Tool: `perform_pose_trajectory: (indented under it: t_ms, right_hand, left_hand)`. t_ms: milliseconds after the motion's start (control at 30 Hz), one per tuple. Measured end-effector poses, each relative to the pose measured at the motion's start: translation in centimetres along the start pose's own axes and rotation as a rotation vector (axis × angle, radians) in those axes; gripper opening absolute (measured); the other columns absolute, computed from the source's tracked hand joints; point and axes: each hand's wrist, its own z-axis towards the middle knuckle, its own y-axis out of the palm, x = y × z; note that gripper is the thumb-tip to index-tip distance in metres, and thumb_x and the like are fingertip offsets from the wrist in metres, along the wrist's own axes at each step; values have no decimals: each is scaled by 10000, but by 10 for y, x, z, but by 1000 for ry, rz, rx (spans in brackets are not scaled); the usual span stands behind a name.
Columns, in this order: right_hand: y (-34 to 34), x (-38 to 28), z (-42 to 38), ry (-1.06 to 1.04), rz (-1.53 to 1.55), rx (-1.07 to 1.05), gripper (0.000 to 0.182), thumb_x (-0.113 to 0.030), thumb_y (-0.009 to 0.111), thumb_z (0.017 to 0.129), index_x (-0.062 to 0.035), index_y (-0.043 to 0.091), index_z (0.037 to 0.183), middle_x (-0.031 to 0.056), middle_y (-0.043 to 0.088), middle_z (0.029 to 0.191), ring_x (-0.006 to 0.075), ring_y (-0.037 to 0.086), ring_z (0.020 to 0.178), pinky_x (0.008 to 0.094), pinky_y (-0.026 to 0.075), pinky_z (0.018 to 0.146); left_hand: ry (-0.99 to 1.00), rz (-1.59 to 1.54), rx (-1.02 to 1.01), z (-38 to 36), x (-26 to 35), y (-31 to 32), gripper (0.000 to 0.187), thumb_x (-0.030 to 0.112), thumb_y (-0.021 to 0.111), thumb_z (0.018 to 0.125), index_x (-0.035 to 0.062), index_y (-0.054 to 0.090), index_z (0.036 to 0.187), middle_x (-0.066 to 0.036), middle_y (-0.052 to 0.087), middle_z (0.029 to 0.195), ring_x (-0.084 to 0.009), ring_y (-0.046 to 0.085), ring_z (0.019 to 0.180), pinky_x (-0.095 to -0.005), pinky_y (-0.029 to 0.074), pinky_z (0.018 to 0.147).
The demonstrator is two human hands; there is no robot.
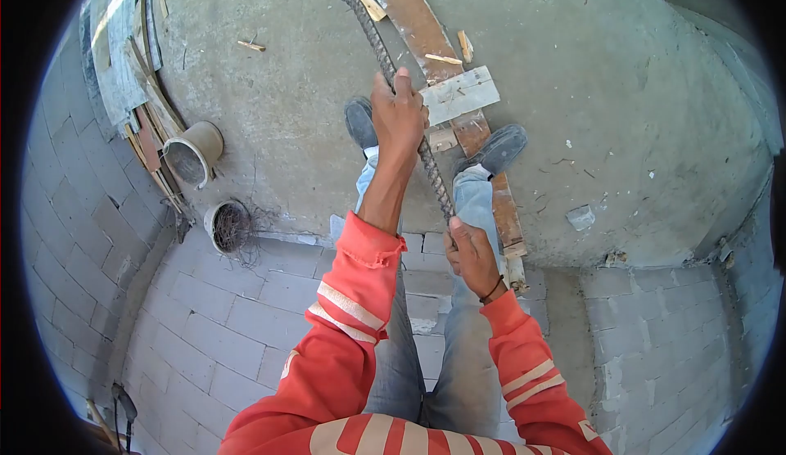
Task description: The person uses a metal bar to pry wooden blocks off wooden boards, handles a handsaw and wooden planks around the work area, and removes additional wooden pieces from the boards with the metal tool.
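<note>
A dark ribbed metal bar (433,175) with a bent, forked far end runs diagonally between my hands. My left hand (399,114) is wrapped round its middle part, and my right hand (472,256) grips its near end. Beyond the left hand, the hooked tip of the bar hangs by a long brown board (409,17) on the floor. A short pale plank (461,95) lies across that board, just right of the left hand. Small wood pieces (465,47) are scattered around the board.
My feet stand either side of the brown board, the right shoe (501,149) close to it. A bucket (196,154) and a smaller one with tangled wire (230,226) are at the left. Wood strips and sheets (123,46) lie by the left block wall (78,185).
</note>
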Motion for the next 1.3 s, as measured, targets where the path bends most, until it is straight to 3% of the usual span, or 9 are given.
perform_pose_trajectory:
  t_ms: [100, 167, 367, 567, 700, 833, 1100, 1200, 1300]
  right_hand:
    - [-8, 30, 8, 167, 100, 7, 502, -501, 436, 988, -94, 441, 695, -60, 298, 530, 42, 256, 416, 229, 211, 380]
    - [-9, 68, -4, 598, 520, 190, 512, -580, 461, 944, -135, 422, 695, -75, 283, 506, 47, 240, 396, 228, 179, 364]
    - [-2, 51, -46, 626, 424, 252, 497, -590, 479, 930, -149, 419, 709, -82, 258, 522, 53, 217, 389, 221, 177, 352]
    - [49, 1, -12, 556, 730, 44, 524, -626, 427, 934, -158, 399, 700, -76, 228, 522, 47, 178, 394, 213, 160, 347]
    - [31, 12, -5, 388, 333, 98, 577, -648, 384, 938, -137, 386, 671, -66, 241, 500, 49, 203, 383, 229, 157, 345]
    - [0, 32, 17, 203, 125, -2, 589, -629, 362, 955, -129, 371, 644, -54, 249, 491, 55, 202, 375, 245, 162, 341]
    - [26, 41, -19, 488, 619, 177, 474, -538, 454, 961, -153, 428, 686, -76, 271, 528, 51, 242, 403, 210, 211, 367]
    - [36, -7, -8, 473, 796, 36, 412, -474, 440, 985, -125, 477, 769, -75, 311, 566, 39, 264, 429, 198, 241, 378]
    - [82, -74, -18, 536, 1088, -10, 370, -439, 480, 977, -114, 493, 800, -76, 320, 576, 36, 267, 431, 198, 235, 376]
  left_hand:
    - [506, 425, 127, 17, -109, 2, 261, 234, 468, 988, -21, 515, 955, -109, 567, 674, -244, 548, 563, -392, 462, 565]
    - [169, 712, 36, -6, -193, 7, 316, 227, 477, 961, -69, 511, 1069, -334, 611, 959, -526, 571, 911, -545, 446, 801]
    - [-17, 656, 0, -8, -180, 10, 295, 221, 527, 934, -41, 551, 1066, -310, 633, 968, -478, 610, 931, -518, 468, 807]
    - [-230, 230, -139, 15, -141, -10, 243, 274, 517, 961, 35, 520, 913, -15, 496, 615, -109, 444, 468, -304, 362, 425]
    - [137, 314, -54, -4, -65, -15, 322, 242, 491, 955, -56, 530, 1069, -248, 638, 839, -399, 626, 775, -497, 435, 709]
    - [547, 253, 148, -9, -66, -7, 318, 277, 483, 975, -38, 499, 934, -172, 584, 688, -314, 572, 616, -467, 422, 613]
    - [-123, 693, -63, -43, -194, -10, 392, 274, 527, 928, -65, 515, 1124, -330, 626, 976, -493, 593, 971, -529, 472, 854]
    - [139, 665, 86, 20, -162, 0, 313, 247, 528, 925, -46, 545, 1034, -259, 654, 858, -442, 647, 763, -516, 517, 675]
    - [-552, -193, -286, 38, -127, -12, 180, 236, 497, 953, 69, 503, 885, -45, 483, 581, -217, 465, 438, -398, 414, 431]
